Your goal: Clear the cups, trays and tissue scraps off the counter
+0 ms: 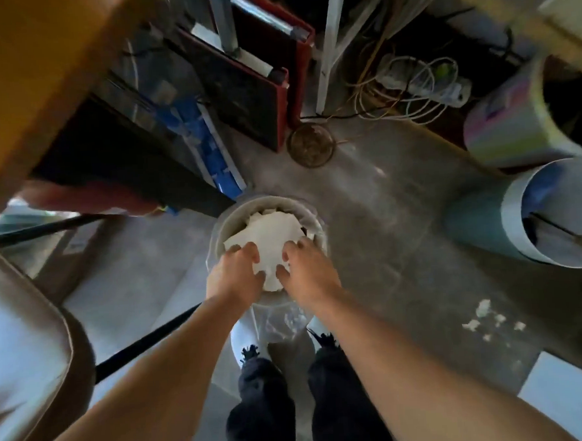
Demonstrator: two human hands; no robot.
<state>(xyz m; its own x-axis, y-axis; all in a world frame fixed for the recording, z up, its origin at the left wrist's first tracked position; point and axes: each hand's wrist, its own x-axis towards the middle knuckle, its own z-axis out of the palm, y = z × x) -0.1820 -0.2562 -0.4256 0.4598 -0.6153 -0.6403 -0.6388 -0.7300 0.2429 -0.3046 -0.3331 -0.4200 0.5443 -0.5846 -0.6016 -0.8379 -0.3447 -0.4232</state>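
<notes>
White tissue scraps (267, 241) fill the round bin (216, 237) on the concrete floor (383, 215) straight below you, heaped up to its rim. Your left hand (233, 274) lies on the near left edge of the heap, its grip curled with the fingers (247, 251) bent down into the paper. Your right hand (307, 271) lies on the near right edge, fingers likewise bent and pressing on the wad; whether either grip truly clasps the tissue or only pushes on it, you cannot tell from here. Both forearms reach down from the bottom corners, and your dark trouser legs (259, 407) stand just behind the bin. More small white scraps (490, 321) lie scattered on the floor to the right, well apart from the bin. A pale blue cylinder (525, 221) lies tilted at the right, with a pastel one (507, 121) beyond it. Red-edged boards (259, 87) lean upright ahead, beside a tangle of cables (411, 89).
</notes>
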